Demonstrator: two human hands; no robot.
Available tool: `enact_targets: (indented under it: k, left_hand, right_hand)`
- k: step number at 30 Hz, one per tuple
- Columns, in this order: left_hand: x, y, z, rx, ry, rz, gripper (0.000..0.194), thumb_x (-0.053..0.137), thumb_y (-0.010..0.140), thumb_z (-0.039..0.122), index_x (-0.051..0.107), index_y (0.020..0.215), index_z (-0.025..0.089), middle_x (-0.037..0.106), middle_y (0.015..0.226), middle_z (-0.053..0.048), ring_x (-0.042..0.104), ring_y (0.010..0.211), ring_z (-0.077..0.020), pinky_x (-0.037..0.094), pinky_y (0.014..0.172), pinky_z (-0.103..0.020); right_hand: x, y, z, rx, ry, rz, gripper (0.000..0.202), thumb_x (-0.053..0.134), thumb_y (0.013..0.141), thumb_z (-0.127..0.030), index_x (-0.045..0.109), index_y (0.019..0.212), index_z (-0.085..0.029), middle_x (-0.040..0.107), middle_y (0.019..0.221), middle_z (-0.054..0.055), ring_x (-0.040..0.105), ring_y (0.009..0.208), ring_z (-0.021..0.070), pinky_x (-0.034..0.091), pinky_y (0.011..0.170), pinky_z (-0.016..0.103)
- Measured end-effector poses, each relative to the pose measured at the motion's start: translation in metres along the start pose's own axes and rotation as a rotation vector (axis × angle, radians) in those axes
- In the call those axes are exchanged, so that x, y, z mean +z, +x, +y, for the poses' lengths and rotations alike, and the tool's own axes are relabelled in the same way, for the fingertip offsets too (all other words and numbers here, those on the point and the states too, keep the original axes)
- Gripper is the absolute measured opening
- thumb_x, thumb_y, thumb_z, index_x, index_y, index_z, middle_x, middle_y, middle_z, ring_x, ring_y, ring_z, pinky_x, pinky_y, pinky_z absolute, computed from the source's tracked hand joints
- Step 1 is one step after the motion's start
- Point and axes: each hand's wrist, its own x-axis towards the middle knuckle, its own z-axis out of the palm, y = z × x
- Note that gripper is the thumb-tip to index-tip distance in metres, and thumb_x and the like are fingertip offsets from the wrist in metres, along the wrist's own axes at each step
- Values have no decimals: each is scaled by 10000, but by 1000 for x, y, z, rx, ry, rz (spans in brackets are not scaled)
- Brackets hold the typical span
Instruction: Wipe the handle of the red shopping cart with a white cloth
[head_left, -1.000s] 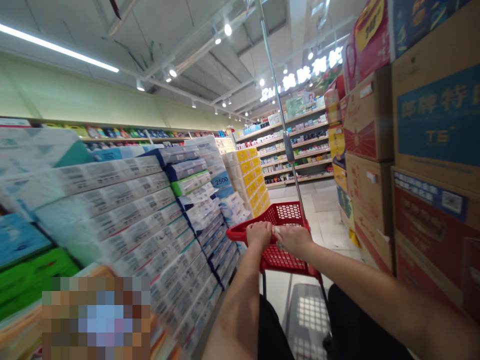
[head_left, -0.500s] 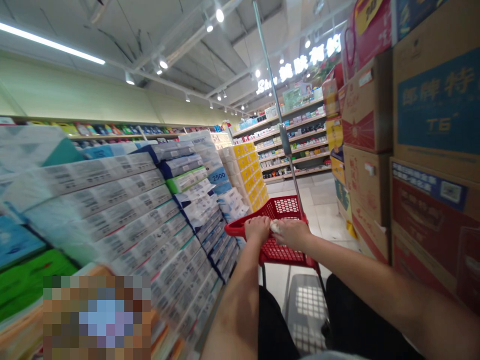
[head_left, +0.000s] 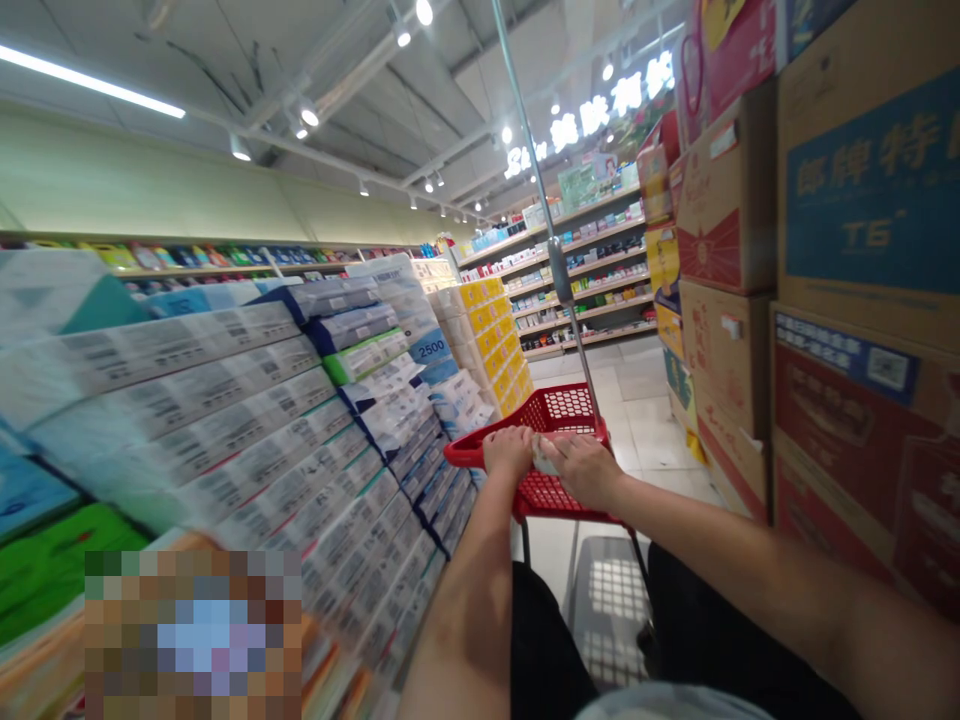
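Note:
A red shopping cart [head_left: 551,497] with a mesh basket stands right in front of me, and a tall metal pole [head_left: 525,110] rises from its right side. My left hand [head_left: 508,452] is closed round the cart's red handle, left of its middle. Close beside it, my right hand [head_left: 587,468] lies over the handle with its fingers curled. A small pale item [head_left: 544,455] shows by the right hand's fingertips; too little of it is visible to name it. No goods can be made out in the basket.
Stacked tissue packs [head_left: 247,410] line the left side, with yellow-and-white packs [head_left: 487,335] beyond. Cardboard boxes [head_left: 731,350] are piled high on the right. Stocked shelves [head_left: 592,270] stand ahead across the tiled floor [head_left: 637,400]. A blurred-out patch covers the lower left.
The right hand's fingers have shifted on the handle, and more of the pale item shows. The surroundings have moved slightly left and up in view.

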Motion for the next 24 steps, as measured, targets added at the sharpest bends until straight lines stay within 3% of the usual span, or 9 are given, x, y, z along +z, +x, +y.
enact_targets:
  k: [6,16,24]
  left_hand:
    - [3,-1,-1,10,9,38,358,271,996,345,613,972,243,668,1052,-27,574,1027,-190,382,863,-340]
    - [0,-5,-12,-8,17,-23,339,279,997,341,605,1017,253,655,1094,-36,559,1076,-186,375,903,-333]
    - [5,-3,-17,0,17,-5,350,269,1000,355,604,991,254,659,1072,-20,561,1044,-183,371,872,-333]
  right_hand:
    - [-2,0,-4,17,-13,5,496,437,863,-198,440,1355,-136,598,1081,137,525,933,261,355,833,400]
    - [-1,8,-18,32,13,-23,511,443,876,-253,428,1373,-134,607,1064,150,539,896,264,360,823,404]
    - [-2,9,-20,35,35,-27,503,448,874,-254,440,1360,-121,608,1029,141,529,872,255,355,796,396]
